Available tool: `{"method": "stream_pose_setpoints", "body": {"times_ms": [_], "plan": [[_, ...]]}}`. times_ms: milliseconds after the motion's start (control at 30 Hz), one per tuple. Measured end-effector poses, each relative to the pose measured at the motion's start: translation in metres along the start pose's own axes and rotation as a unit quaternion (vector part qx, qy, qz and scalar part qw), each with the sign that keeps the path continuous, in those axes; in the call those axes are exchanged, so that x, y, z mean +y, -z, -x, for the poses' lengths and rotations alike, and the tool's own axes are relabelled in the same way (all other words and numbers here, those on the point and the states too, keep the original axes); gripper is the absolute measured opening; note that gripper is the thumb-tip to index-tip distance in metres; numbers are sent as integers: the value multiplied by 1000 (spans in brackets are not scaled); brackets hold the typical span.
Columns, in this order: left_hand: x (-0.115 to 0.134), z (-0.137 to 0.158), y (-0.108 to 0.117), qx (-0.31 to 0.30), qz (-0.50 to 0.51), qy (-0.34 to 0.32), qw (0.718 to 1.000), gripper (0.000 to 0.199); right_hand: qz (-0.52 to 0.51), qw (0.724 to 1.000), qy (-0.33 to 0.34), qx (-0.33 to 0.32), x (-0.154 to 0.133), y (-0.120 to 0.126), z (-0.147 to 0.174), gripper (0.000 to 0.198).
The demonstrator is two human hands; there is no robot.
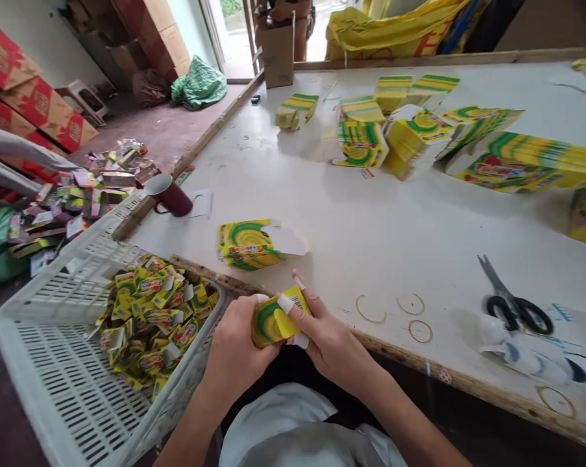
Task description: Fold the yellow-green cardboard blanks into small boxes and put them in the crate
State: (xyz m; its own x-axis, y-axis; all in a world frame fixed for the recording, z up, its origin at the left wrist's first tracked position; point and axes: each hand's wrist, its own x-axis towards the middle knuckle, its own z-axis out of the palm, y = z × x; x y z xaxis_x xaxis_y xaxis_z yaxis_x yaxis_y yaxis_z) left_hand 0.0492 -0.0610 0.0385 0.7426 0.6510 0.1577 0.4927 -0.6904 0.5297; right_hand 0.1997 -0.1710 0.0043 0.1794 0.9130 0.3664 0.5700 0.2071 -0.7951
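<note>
A small yellow and green cardboard box (274,321) is held between both my hands above the table's front edge. My left hand (239,340) grips its left end. My right hand (324,327) pinches the right end, with white coverings on several fingertips. A yellow flap stands out on the face toward me. Just beyond lies a small stack of flat yellow and green boxes (251,243) on the white table (293,188). To the left, a white plastic crate (73,379) holds a heap of folded yellow boxes (151,318).
Stacks of flat boxes (419,136) stand at the back. Black-handled scissors (514,301) and a crumpled plastic bag (521,353) lie at right, near rubber bands (420,331). A maroon mug (170,194) tilts by the left edge. More small boxes (83,201) are heaped on the floor.
</note>
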Motion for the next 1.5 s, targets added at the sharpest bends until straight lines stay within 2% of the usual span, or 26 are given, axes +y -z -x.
{"method": "stream_pose_setpoints", "body": {"times_ms": [133,233,300,400,500,633,700,767,833,900,1100,1300,1367,1500], "plan": [[3,-3,9,-43,34,21,998,38,-9,999,-4,-33,4,16,1,32],[3,-6,14,-68,39,2,997,39,-57,995,-3,-84,7,30,-4,20],[4,-8,14,-72,21,-29,997,37,-63,995,-11,-73,8,31,-8,19],[6,-10,11,-82,13,-48,995,35,-54,998,-21,-5,9,22,-9,17],[5,-12,9,-84,59,-16,995,41,-66,997,-18,27,9,9,-6,24],[0,-14,8,-49,146,59,986,49,-5,998,0,69,13,-1,-2,39],[-2,-13,4,-16,232,118,966,58,23,995,3,100,18,-4,-3,38],[-5,-11,-2,10,354,184,917,62,35,992,4,118,21,-5,-3,36],[-9,-8,-8,26,456,233,858,56,40,993,6,114,23,-6,-4,37],[-12,-6,-12,47,493,255,830,50,35,995,8,94,22,-4,-5,37],[-14,-8,-9,68,477,251,840,48,-9,1000,20,16,16,7,-7,35],[-10,-6,-11,59,455,243,855,44,-11,1000,7,24,14,8,-8,32],[-10,-5,-12,47,467,246,848,44,-18,999,4,30,14,6,-7,33],[-11,-9,-10,51,513,258,818,47,-35,999,1,19,14,5,-6,30]]}}
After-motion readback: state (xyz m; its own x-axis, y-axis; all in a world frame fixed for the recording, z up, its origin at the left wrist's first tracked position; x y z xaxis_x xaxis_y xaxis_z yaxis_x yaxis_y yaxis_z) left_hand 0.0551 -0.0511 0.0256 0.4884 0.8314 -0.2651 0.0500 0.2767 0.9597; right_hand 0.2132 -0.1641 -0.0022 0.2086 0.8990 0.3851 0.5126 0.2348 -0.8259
